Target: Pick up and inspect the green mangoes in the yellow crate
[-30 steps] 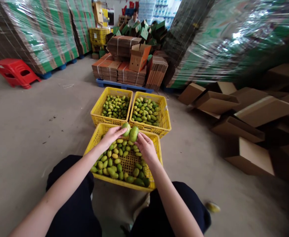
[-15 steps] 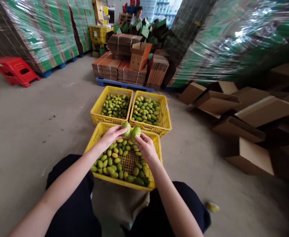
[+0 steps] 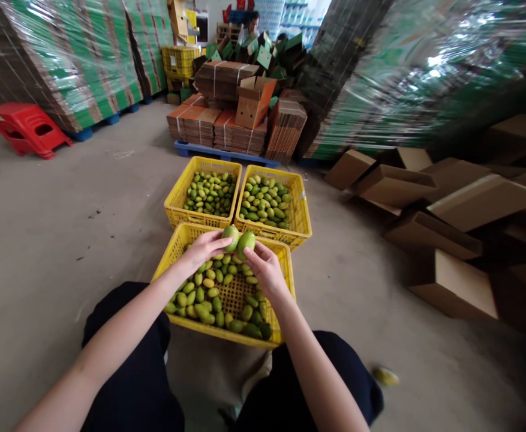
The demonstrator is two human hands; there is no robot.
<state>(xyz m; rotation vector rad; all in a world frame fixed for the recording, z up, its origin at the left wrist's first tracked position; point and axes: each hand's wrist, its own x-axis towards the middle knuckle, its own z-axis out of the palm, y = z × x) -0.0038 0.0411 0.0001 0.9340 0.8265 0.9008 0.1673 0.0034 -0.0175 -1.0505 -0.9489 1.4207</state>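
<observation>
Above the near yellow crate, my left hand grips a green mango. My right hand holds a second green mango close beside the first. Fingers wrap round both fruits. Beneath my hands, many green and yellowish mangoes lie in the near crate, and part of its slatted bottom shows. Behind it stand a left rear crate and a right rear crate, both holding green mangoes.
One mango lies on the floor at the right. Open cardboard boxes are heaped farther right. Flattened cartons sit on a blue pallet behind the crates. A red stool stands at the left; a person is in the background.
The mango in my left hand has shifted slightly down and the two mangoes are closer together. Both hands keep their hold.
</observation>
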